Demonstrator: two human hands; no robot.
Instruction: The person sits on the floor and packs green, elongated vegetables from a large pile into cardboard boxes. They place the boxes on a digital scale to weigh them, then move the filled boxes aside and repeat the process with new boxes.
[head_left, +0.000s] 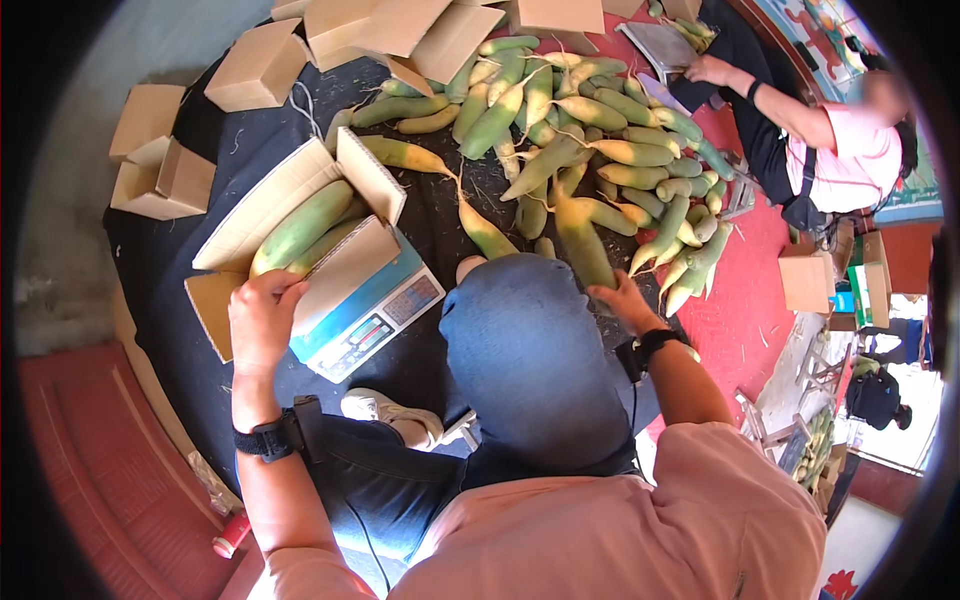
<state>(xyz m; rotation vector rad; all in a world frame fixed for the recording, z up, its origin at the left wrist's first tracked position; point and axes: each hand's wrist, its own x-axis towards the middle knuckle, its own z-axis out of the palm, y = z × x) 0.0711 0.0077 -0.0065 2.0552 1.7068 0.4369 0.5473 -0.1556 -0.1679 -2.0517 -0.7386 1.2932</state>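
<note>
My right hand (624, 301) grips the green lower end of a large green radish (581, 240), its yellowish root end pointing away from me. My left hand (262, 315) is at the near end of an open cardboard box (337, 274), its fingers curled by the rim and the tip of a green radish (304, 227) inside. Whether those fingers pinch the radish or the cardboard is hidden. More than one radish lies in the box. The box rests on a blue-and-white digital scale (379, 330) with keys and a display.
A big heap of green radishes (540, 112) lies ahead on a black cloth (259, 154). Several open cardboard boxes (259, 64) stand along the far and left sides. A seated person (840, 142) works at the right beyond the red floor (750, 277). My knee (525, 322) is between my hands.
</note>
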